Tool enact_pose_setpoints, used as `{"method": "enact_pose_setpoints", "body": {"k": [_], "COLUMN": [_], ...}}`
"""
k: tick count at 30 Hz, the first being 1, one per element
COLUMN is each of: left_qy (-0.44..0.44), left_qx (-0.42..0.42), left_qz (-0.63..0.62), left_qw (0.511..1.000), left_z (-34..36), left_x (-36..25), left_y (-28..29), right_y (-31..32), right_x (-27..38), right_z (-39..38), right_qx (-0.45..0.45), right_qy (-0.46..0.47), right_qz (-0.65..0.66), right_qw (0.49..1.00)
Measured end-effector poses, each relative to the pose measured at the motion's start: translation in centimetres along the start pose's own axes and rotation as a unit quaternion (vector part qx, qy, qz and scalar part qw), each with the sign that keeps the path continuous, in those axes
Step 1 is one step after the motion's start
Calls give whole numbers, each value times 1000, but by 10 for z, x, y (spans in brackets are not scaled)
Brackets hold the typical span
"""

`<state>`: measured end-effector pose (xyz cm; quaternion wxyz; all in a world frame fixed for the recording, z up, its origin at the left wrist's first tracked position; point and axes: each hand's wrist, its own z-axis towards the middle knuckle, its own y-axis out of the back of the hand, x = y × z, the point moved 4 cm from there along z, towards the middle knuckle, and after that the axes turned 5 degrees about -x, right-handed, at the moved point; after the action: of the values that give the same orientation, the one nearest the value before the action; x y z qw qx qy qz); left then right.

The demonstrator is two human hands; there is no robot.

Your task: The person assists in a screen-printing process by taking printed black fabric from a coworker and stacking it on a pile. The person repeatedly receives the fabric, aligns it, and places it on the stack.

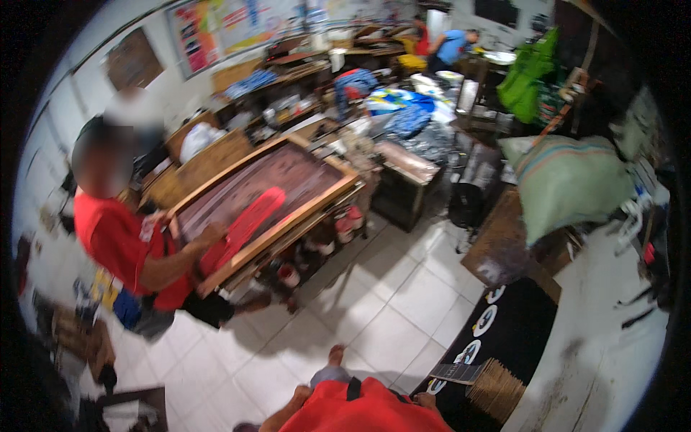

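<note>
own hands out of frame, grip unseen; one co-worker (137,245), one wooden screen frame (270,198).

torso: red shirt (360,414) | strap: 1 black band (353,389) | legs: grey shorts (330,374) | feet: bare

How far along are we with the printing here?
Done: the black cloth on the right table already carries round white prints. In hand: a co-worker's hand rests on the wooden-framed screen, with a red band across it. Left: cannot tell, and your own hands are out of view.
</note>
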<state>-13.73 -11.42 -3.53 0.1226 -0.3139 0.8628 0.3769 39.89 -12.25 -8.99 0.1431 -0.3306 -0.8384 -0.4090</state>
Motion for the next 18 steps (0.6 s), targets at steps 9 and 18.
{"method": "enact_pose_setpoints", "body": {"k": [9, 18], "left_qy": [17, 18], "left_qx": [34, 16], "left_qz": [-124, -228], "left_qw": [992, 973], "left_z": [98, 205], "left_x": [-16, -52], "left_y": [115, 229], "right_y": [-10, 26], "right_x": [76, 255], "right_z": [27, 53], "right_qx": [19, -131], "right_qy": [-137, -227], "right_qz": [310, 416], "right_qw": [941, 871]}}
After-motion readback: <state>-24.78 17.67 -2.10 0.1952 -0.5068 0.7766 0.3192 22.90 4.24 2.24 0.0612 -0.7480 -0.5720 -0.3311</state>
